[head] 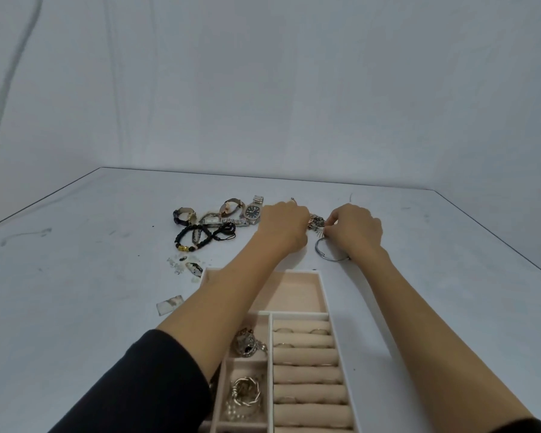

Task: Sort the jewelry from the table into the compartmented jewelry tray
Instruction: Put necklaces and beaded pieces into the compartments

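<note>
A: Step in hand?

B: A tangled cluster (316, 225) of small metal pieces is being worked on the table (107, 245), just beyond the far end of the jewelry tray (324, 295). It is pinched between thumb and forefinger of the right hand (355, 229). The left hand (283, 226) is curled against its other side. The fingertips are hidden, so a grip cannot be confirmed.

A: How is it done well?

B: Judgement only: the cluster is best teased apart low over the table. One piece is held steady while another is drawn out slowly, so nothing gets snapped or flung. The silver bangle (330, 252) lies just beside the right wrist and should not be dragged along. Each freed piece is then carried to a matching compartment. The far large compartment looks bare, and a few rings are seated in the ring rolls (306, 354).

A: Progress?

B: Partway, it is judged. Watches (231, 212) and black bead bracelets (200, 237) are seen on the table, left of the hands.

A: Any writing?

B: None can be read. The watch dials are too small, and no label is seen on the tray.
</note>
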